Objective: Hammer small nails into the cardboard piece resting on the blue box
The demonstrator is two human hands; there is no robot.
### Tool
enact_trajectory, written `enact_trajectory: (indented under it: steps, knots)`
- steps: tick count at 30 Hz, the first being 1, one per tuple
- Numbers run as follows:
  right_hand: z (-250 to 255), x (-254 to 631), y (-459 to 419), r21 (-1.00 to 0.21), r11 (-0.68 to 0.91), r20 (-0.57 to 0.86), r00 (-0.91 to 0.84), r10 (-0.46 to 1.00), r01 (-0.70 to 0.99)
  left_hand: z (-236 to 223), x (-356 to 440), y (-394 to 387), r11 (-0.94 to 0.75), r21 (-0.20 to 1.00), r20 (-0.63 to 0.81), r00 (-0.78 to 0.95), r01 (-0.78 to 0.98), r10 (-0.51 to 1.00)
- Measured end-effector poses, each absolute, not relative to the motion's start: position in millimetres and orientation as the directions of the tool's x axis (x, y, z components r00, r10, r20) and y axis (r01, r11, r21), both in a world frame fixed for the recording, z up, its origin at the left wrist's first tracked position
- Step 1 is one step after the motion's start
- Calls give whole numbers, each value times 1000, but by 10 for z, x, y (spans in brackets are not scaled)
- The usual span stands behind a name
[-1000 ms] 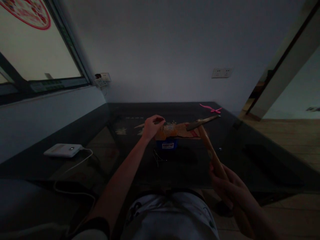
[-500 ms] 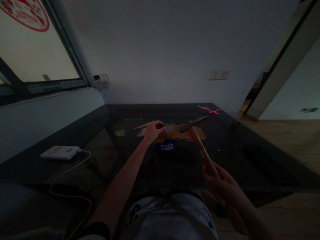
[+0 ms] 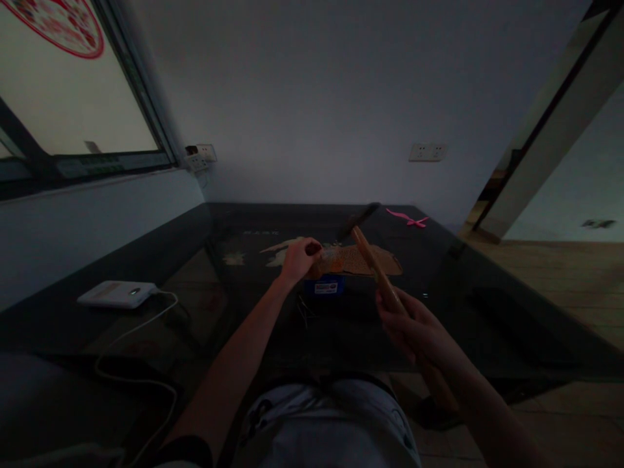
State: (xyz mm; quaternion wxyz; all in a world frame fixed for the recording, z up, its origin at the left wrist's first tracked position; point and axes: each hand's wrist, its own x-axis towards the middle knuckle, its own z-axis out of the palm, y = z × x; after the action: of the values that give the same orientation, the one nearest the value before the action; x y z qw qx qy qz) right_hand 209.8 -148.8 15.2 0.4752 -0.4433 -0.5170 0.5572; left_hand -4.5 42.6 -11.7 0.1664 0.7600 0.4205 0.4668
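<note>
My right hand (image 3: 412,325) is wrapped round the wooden handle of a hammer (image 3: 383,279). The hammer's dark head, blurred by motion, is raised above a flat piece of brown cardboard (image 3: 377,260) with an orange-tinted patch. At the cardboard's left end, my left hand (image 3: 298,258) is closed in a pinch; what its fingertips hold, if anything, is too dark and small to make out. Beneath the cardboard sits a small blue box (image 3: 326,285) with a white label. Thin nail-like pieces (image 3: 305,312) lie just in front of the box.
On the dark glossy table (image 3: 195,260), a white power bank (image 3: 117,294) with a white cable lies at the left. A pink ribbon-like item (image 3: 409,218) rests in the far right corner. Pale scraps (image 3: 234,259) lie left of the cardboard. Wall and window border the table.
The hammer has swung up and to the left, and my right hand has moved the same way with it. My left hand keeps nearly the same place at the cardboard.
</note>
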Motion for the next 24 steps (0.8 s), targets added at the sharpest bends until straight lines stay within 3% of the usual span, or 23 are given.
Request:
enact_trajectory:
  steps: [7,14,24]
  knots:
    - [487,2019,-1274,-987,36,6,-189,982,158,-150,-27,417,-577,619,557,221,532,801]
    - [527,1990,-1104,-992,-22,-61,-315,947,126,-141,-51,427,-547,658,517,217,517,828]
    - [555,1975,-1083,-994,-25,-57,-328,943,102,-202,-47,503,-525,711,479,225,467,849]
